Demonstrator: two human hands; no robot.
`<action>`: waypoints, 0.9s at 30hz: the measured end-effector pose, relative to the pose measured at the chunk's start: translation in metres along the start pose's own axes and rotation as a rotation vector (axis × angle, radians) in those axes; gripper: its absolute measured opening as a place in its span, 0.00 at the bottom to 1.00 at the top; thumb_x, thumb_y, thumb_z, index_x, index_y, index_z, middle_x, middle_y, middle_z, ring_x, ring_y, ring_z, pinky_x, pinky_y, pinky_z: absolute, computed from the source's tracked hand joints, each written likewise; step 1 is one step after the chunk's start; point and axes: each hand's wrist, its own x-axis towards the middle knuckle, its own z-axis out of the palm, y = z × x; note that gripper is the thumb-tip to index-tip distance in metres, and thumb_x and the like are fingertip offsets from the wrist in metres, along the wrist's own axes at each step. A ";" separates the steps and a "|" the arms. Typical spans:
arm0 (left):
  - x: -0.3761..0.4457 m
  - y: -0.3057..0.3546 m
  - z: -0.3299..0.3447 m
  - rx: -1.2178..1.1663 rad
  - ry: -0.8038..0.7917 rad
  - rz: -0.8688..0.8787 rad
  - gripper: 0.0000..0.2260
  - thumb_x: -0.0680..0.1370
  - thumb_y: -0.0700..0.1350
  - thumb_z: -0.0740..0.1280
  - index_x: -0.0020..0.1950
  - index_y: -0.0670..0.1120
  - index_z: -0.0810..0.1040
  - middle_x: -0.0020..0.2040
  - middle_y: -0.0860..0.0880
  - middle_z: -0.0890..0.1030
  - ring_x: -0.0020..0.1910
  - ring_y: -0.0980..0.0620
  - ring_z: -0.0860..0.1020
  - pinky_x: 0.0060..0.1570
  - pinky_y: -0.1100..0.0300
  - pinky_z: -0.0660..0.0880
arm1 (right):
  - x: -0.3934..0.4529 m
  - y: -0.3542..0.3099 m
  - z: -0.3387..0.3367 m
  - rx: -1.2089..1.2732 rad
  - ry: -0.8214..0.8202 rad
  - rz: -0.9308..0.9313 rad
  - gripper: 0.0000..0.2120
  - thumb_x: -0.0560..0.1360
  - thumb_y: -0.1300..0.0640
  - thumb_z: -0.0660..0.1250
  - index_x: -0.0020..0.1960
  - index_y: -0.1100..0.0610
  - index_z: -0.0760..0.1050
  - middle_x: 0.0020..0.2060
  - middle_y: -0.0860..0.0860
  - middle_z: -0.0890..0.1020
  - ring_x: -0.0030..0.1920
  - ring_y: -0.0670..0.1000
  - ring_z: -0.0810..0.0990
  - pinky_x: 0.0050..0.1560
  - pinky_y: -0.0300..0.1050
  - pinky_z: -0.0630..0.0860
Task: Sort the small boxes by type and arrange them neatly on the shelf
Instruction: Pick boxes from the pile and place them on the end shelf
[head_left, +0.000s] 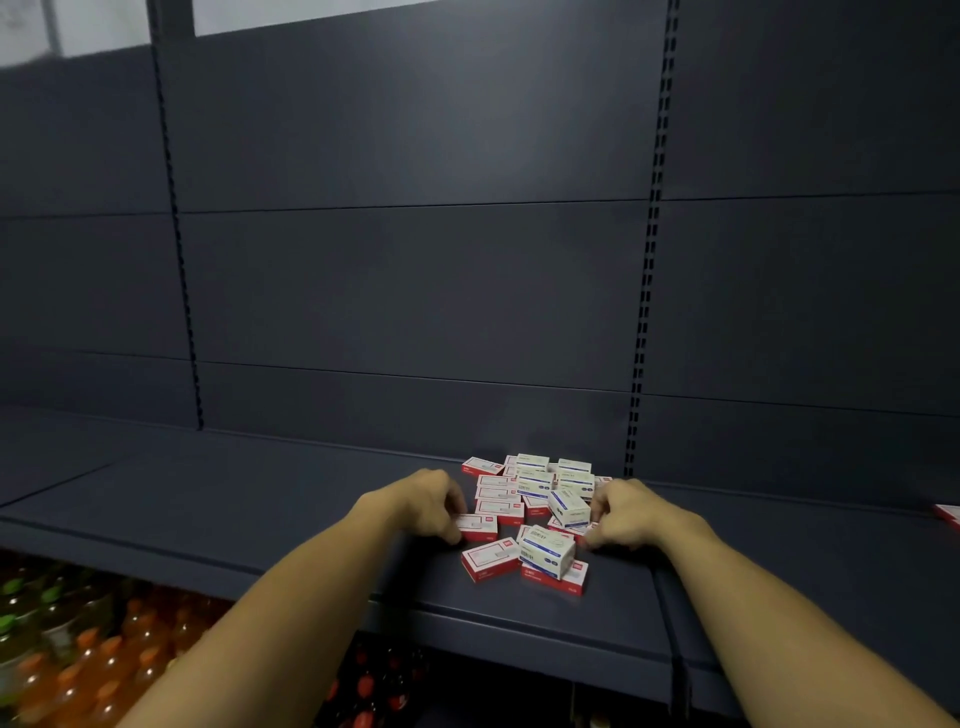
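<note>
Mixed pile (535, 506) on shelf (260, 499): sorting barely begun. Left hand (428, 506) pinches a red box (477, 527); right hand (631, 514) curled at pile's edge, grip unclear. Next: separate red from blue.

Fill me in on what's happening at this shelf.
A person is sorting a jumbled pile of small boxes on a dark shelf. The left hand grips a red-and-white box at the pile's edge; the right hand reaches into its other side. Red and blue types are still mixed, nothing lined up yet.

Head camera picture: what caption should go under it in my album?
Two hands, left and right, reach into a jumbled pile of red and blue small boxes on a dark shelf.
</note>
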 end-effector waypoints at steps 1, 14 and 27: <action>-0.001 0.000 0.000 0.000 0.020 0.002 0.17 0.71 0.46 0.76 0.59 0.49 0.82 0.52 0.53 0.80 0.51 0.53 0.78 0.50 0.60 0.74 | -0.001 0.000 0.000 -0.018 0.025 -0.010 0.11 0.64 0.55 0.77 0.41 0.55 0.77 0.40 0.49 0.79 0.35 0.48 0.77 0.30 0.40 0.74; -0.012 -0.002 -0.028 -0.138 0.326 0.071 0.13 0.67 0.46 0.77 0.51 0.51 0.83 0.45 0.54 0.83 0.42 0.58 0.80 0.39 0.69 0.74 | -0.017 0.019 -0.018 -0.331 0.330 -0.083 0.11 0.65 0.53 0.72 0.46 0.51 0.77 0.47 0.46 0.73 0.47 0.51 0.77 0.42 0.44 0.74; 0.024 0.084 -0.007 -0.016 0.418 0.322 0.18 0.70 0.49 0.78 0.58 0.47 0.82 0.53 0.52 0.78 0.46 0.55 0.76 0.43 0.64 0.73 | -0.065 0.072 -0.031 -0.176 0.489 -0.074 0.13 0.66 0.57 0.72 0.51 0.51 0.80 0.46 0.44 0.74 0.48 0.48 0.76 0.47 0.46 0.78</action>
